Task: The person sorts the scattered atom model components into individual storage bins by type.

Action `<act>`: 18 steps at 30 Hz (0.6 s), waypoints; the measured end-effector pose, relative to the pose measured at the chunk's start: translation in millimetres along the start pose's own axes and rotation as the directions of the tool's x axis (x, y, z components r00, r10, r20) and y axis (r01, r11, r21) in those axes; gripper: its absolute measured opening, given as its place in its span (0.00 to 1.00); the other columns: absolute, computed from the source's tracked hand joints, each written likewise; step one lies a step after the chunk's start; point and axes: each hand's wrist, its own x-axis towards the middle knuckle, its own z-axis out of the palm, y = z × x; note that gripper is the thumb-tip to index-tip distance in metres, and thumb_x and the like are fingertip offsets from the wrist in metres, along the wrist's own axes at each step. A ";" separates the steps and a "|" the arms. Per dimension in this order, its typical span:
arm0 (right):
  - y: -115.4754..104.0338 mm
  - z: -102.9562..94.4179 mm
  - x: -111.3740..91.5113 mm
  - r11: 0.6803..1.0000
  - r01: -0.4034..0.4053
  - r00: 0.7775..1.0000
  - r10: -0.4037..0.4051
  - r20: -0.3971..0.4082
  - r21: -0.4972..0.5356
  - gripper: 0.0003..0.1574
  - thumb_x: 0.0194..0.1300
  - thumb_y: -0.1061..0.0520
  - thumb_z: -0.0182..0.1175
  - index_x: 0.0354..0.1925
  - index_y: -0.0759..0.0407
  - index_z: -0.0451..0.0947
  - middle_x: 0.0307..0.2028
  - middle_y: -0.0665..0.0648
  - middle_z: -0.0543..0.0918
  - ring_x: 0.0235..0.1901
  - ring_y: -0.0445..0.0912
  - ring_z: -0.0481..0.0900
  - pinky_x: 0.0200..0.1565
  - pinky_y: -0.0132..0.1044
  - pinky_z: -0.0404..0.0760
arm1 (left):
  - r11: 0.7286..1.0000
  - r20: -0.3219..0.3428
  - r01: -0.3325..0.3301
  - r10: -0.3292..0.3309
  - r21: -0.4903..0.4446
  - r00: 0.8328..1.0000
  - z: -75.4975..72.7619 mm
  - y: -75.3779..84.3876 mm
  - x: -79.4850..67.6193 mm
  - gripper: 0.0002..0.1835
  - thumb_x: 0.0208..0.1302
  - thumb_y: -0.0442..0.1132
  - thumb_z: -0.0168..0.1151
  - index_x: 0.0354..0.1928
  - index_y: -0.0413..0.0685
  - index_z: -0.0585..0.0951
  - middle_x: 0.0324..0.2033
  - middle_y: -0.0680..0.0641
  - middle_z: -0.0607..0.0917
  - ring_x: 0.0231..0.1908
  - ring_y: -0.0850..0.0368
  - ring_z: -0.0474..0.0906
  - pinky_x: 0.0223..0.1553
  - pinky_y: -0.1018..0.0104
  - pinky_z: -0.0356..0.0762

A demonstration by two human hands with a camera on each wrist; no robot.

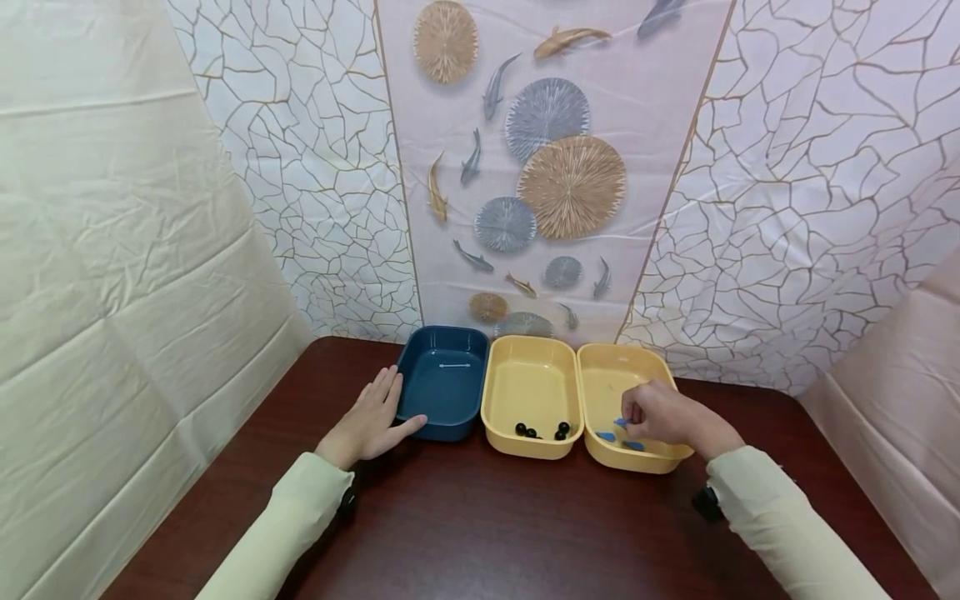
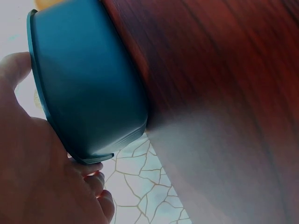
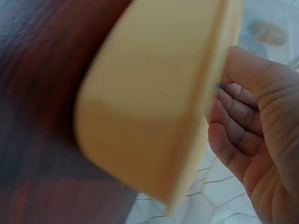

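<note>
My left hand (image 1: 372, 419) lies with straight, spread fingers against the left rim of the dark blue tray (image 1: 442, 383); in the left wrist view its thumb (image 2: 17, 67) touches that rim. My right hand (image 1: 663, 412) is over the right yellow tray (image 1: 626, 358), fingers curled, pinching a small blue piece (image 1: 621, 422). Only a speck of this piece shows in the right wrist view, behind the tray wall, so its exact kind is unclear. Two more blue pieces, one (image 1: 606, 436) and another (image 1: 634, 446), lie at the near end of that same tray.
Between the blue tray and the right tray stands the middle yellow tray (image 1: 532, 383), with several shiny black balls (image 1: 531, 432) at its near end. All three trays stand side by side on a dark red-brown table (image 1: 495, 525). A patterned cloth (image 1: 517, 167) hangs right behind them.
</note>
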 end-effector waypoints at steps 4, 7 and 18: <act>7.9 15.1 -1.1 0.999 -0.037 0.999 0.037 -0.002 0.016 0.08 0.60 0.62 0.74 0.30 0.53 0.84 0.28 0.44 0.86 0.29 0.32 0.81 0.32 0.29 0.81 | 1.000 -0.004 0.002 -0.002 0.001 1.000 1.4 -2.4 -0.1 0.56 0.75 0.72 0.47 0.83 0.32 0.47 0.85 0.33 0.46 0.85 0.34 0.39 0.83 0.35 0.45; 9.5 21.3 -1.0 0.998 -0.056 0.998 0.056 0.004 0.028 0.05 0.61 0.62 0.74 0.32 0.54 0.85 0.30 0.46 0.87 0.31 0.35 0.83 0.34 0.30 0.82 | 1.000 -0.005 0.002 -0.002 0.003 1.000 1.0 -3.8 -0.8 0.57 0.75 0.72 0.47 0.83 0.32 0.48 0.85 0.33 0.46 0.85 0.33 0.39 0.83 0.34 0.45; -7.7 -9.1 -2.3 0.996 -0.091 0.994 0.091 -0.065 -0.001 0.04 0.68 0.58 0.70 0.36 0.57 0.85 0.33 0.49 0.87 0.33 0.39 0.83 0.37 0.38 0.85 | 1.000 0.006 0.008 -0.008 -0.019 1.000 -6.3 -4.3 -3.9 0.57 0.74 0.72 0.48 0.83 0.31 0.47 0.84 0.32 0.46 0.85 0.32 0.39 0.83 0.34 0.44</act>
